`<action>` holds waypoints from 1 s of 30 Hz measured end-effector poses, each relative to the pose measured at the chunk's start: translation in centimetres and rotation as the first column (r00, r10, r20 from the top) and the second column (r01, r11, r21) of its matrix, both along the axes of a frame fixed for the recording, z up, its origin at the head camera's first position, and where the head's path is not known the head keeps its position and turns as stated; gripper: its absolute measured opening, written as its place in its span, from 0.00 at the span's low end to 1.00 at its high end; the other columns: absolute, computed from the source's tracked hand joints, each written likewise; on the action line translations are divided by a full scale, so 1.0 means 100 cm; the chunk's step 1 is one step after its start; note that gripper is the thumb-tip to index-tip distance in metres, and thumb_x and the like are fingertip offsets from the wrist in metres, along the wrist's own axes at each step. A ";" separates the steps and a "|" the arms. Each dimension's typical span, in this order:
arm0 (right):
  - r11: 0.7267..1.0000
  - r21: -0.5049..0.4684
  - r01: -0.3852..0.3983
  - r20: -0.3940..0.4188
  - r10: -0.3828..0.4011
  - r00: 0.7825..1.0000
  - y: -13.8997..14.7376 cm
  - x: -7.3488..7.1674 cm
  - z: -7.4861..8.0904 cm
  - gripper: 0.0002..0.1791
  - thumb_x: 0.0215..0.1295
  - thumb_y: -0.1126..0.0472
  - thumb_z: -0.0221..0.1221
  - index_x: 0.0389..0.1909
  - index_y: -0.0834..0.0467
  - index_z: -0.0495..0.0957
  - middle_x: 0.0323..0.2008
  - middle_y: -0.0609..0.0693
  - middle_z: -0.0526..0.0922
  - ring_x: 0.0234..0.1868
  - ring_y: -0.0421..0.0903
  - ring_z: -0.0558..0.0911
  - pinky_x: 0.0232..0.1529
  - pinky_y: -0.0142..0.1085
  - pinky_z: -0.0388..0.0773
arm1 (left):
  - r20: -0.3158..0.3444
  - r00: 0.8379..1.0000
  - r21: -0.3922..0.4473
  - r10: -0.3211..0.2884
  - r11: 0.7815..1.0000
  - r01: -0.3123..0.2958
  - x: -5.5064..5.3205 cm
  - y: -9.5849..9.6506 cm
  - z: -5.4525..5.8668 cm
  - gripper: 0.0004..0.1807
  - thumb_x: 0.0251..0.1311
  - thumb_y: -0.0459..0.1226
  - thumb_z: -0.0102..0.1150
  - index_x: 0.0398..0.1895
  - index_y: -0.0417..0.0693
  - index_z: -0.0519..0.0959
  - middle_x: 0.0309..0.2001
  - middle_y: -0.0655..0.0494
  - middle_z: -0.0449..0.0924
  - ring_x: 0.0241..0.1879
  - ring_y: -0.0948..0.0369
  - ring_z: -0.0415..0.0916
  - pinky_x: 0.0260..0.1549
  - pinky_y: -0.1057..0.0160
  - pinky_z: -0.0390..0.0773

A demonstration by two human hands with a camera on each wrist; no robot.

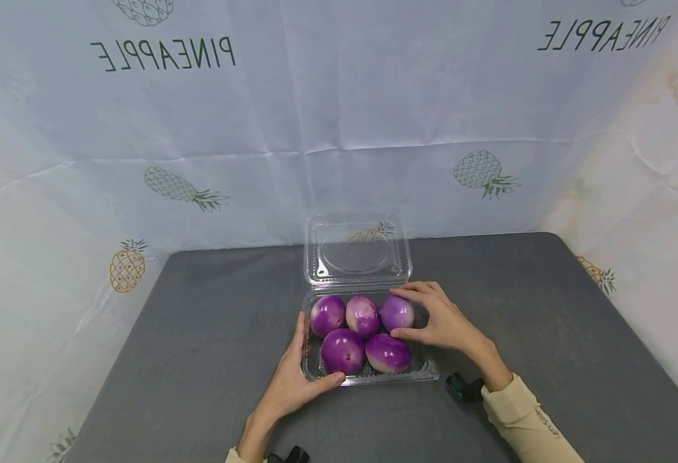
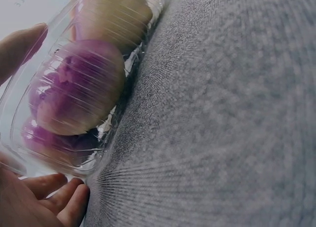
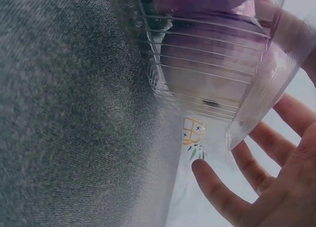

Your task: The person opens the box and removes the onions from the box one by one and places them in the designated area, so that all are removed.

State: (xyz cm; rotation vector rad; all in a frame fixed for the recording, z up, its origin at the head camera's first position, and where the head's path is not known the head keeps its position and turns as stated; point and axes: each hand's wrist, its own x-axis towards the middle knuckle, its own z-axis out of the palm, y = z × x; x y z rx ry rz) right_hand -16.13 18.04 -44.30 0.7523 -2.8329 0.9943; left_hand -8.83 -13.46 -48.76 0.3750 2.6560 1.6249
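Observation:
A clear plastic clamshell container (image 1: 373, 381) lies on the table with its lid (image 1: 357, 247) raised at the back. Several glossy purple-and-white turnips sit inside in two rows, among them a large front-left turnip (image 1: 342, 351) and an oval front-right turnip (image 1: 388, 354). My left hand (image 1: 294, 379) holds the container's front-left corner, thumb over the front rim and fingers along the left wall. Reaching over the right side, my right hand (image 1: 439, 318) holds the back-right turnip (image 1: 396, 312) between thumb and fingertips. The other right fingers spread outside the container's end wall (image 3: 207, 74).
The grey cloth-covered table (image 1: 229, 321) extends to both sides of the container. Behind it hangs a pale curtain (image 1: 344, 116) printed with pineapples, close to the raised lid. Black wrist devices (image 1: 464, 388) sit below both wrists.

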 end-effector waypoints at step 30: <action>0.997 -0.044 0.067 -0.079 -0.071 0.994 0.002 0.005 0.014 0.41 0.49 0.47 0.79 0.65 0.56 0.79 0.59 0.56 0.80 0.60 0.58 0.78 0.53 0.59 0.82 | 0.013 1.000 0.017 -0.004 1.000 0.003 0.000 0.000 -0.002 0.74 0.44 0.48 0.81 0.83 0.39 0.35 0.81 0.39 0.51 0.80 0.45 0.55 0.70 0.44 0.70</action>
